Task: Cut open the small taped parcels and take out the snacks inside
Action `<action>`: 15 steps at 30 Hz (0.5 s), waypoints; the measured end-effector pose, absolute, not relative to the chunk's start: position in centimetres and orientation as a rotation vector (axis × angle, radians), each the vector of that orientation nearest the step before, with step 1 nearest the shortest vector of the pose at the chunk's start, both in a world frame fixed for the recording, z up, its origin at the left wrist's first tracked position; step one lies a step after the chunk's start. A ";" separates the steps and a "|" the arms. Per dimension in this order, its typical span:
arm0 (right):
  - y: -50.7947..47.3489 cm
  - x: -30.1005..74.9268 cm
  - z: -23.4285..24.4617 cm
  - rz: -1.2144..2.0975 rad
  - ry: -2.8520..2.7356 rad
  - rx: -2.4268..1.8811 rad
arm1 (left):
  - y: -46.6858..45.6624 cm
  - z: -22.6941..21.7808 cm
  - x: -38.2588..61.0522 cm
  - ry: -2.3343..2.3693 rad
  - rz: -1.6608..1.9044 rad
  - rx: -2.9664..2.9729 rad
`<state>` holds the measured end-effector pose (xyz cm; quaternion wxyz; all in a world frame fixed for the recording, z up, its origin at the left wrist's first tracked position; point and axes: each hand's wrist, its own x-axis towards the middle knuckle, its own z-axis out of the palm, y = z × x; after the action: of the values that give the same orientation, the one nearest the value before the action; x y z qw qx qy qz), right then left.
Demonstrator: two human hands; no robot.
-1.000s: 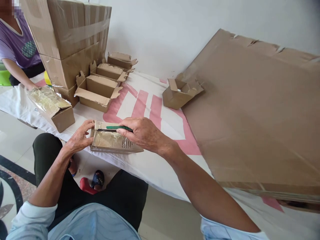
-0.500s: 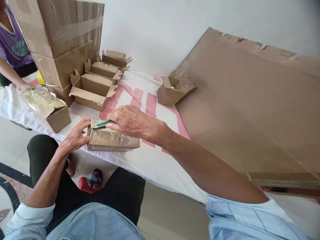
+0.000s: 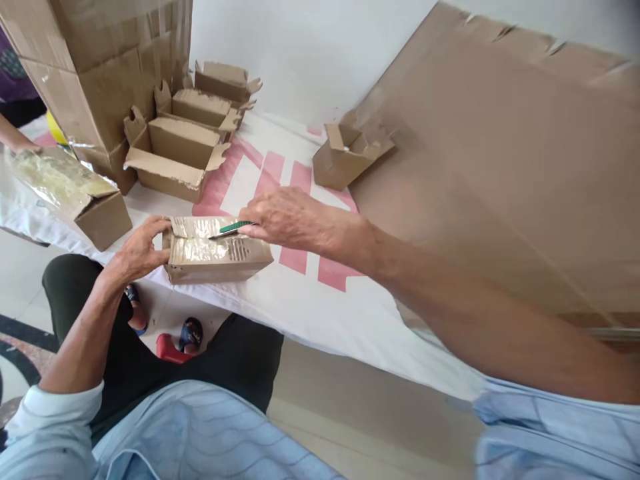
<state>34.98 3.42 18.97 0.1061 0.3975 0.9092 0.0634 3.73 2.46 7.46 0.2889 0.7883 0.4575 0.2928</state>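
Note:
A small taped cardboard box (image 3: pixel 215 252) lies on the white and pink cloth (image 3: pixel 300 300) near the table's front edge. My left hand (image 3: pixel 135 250) grips the box's left end, fingers curled over its top. My right hand (image 3: pixel 290 217) is closed on a green utility knife (image 3: pixel 233 229). The knife's blade rests on the shiny tape along the box's top.
Three opened small boxes (image 3: pixel 170 150) sit in a row behind, beside a tall stack of taped cartons (image 3: pixel 100 73). Another open box (image 3: pixel 345 157) rests by a large flat cardboard sheet (image 3: pixel 500 167) on the right. Another person's hand (image 3: pixel 15 143) touches a box (image 3: pixel 75 193) at the left.
My right hand has drawn the knife along the tape on the box top. The camera has swung, and the box now sits slightly higher and further left in view.

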 end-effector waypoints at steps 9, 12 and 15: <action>2.9 40.2 16.5 0.226 2.734 1.309 | 2.4 6.9 4.2 1.209 0.830 2.042; 2.8 43.5 16.2 0.231 2.711 1.410 | 2.3 7.0 4.4 1.224 0.850 2.028; 2.5 46.4 15.3 0.141 2.757 1.493 | 2.0 7.2 4.9 1.233 0.861 1.992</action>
<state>46.39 2.55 15.35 0.0014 0.4758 0.8784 0.0449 4.88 2.04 7.20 0.3175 0.7568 0.4685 0.3271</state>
